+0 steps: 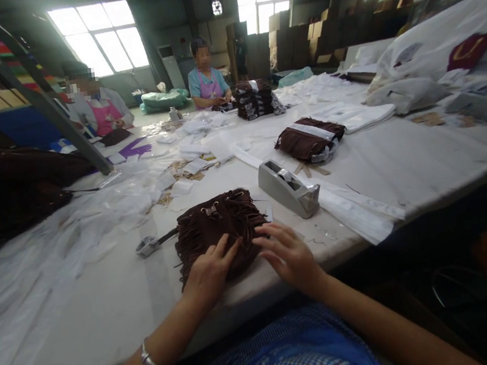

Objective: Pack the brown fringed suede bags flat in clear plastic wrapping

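A dark brown fringed bag (207, 229) with small metal eyelets and a tied cord lies flat near the table's front edge. A strap ending in a clear wrap (148, 246) sticks out from its left side. My left hand (210, 270) rests on the lower front of the bag, fingers stretched over the fringe. At the bag's right side, my right hand (289, 255) has its fingers spread, the tips at the fringe. Just beyond the right hand stands a grey tape dispenser (288, 188). A pale card or paper partly shows behind the bag's right edge.
Past the dispenser lies a wrapped brown fringed bag (309, 138); a stack of such bags (255, 100) stands farther back. White paper strips (359, 209) lie at right, plastic sleeves (93, 232) at left. A slanted metal post (80, 135) rises at left. Two co-workers sit across the table.
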The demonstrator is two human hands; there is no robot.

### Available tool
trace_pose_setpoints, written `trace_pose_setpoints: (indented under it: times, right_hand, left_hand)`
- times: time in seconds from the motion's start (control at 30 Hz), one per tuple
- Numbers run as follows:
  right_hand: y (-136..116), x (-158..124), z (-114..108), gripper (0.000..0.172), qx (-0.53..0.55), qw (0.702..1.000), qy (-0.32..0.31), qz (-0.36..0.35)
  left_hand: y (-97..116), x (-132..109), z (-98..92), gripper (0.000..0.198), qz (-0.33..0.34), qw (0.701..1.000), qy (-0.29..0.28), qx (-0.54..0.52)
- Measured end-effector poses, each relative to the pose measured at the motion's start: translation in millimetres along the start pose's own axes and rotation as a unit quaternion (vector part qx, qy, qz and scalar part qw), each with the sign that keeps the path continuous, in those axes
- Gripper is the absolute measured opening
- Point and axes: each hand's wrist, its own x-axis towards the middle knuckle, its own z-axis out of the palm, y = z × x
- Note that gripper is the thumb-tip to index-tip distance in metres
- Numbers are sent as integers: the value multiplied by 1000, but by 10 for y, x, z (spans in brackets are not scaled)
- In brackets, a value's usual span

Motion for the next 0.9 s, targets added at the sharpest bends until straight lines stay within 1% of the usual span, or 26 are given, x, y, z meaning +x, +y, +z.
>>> trace_pose_setpoints:
  times: [0.03, 0.07, 0.1, 0.17, 0.27, 0.4, 0.43, 0.5, 0.57, 0.6, 0.63, 0.7, 0.73, 0.8, 0.87, 0.9]
  right_hand:
    - [14, -21, 50, 35, -50, 996, -32, -62]
    - [40, -28, 104, 35, -89, 989, -52, -109]
    - [78, -22, 155, 34, -119, 981, -63, -142]
    - [175, 14, 228, 29, -153, 970, -69, -178]
    - [293, 84, 244, 24, -154, 964, -88, -196]
    - [312, 159, 187, 22, -134, 964, -112, -201]
    - [304, 177, 176, 21, -131, 963, -118, -202]
    - [291, 209, 162, 21, -128, 962, -131, -203]
    - [290, 233, 158, 20, -126, 960, -141, -206]
    - [292, 241, 157, 20, -125, 960, -143, -208]
    - [294, 246, 158, 21, -124, 959, -144, -209]
    - [298, 247, 161, 21, -123, 959, -147, -210]
    - [297, 245, 162, 21, -123, 958, -150, -211]
    - [298, 243, 156, 23, -130, 956, -156, -212]
    - [310, 243, 134, 25, -135, 952, -169, -215]
    - [324, 245, 117, 27, -137, 950, -177, -217]
  left_hand:
    - [6, 1, -1, 62, -3, 1000, 6, -5]
    - [4, -3, -8, 60, -7, 1000, 13, -13]
    - [-10, -14, -20, 58, -9, 1000, 19, -23]
    - [-82, -69, -49, 59, -4, 998, 31, -46]
    - [-290, -245, -73, 57, -18, 996, 48, -78]
    - [-605, -534, -59, 45, -98, 979, 66, -164]
    - [-672, -588, -69, 44, -105, 974, 60, -192]
    - [-779, -662, -141, 45, -94, 965, 30, -244]
    - [-836, -695, -289, 51, -75, 959, -11, -273]
    - [-837, -697, -379, 54, -69, 959, -23, -274]
    - [-815, -690, -469, 56, -67, 962, -23, -262]
    - [-709, -647, -600, 57, -63, 975, 5, -213]
    - [-633, -615, -623, 54, -52, 981, 25, -186]
    - [-473, -544, -568, 42, -12, 988, 59, -143]
    - [-351, -491, -408, 31, 27, 990, 83, -111]
    - [-315, -478, -313, 30, 37, 990, 96, -96]
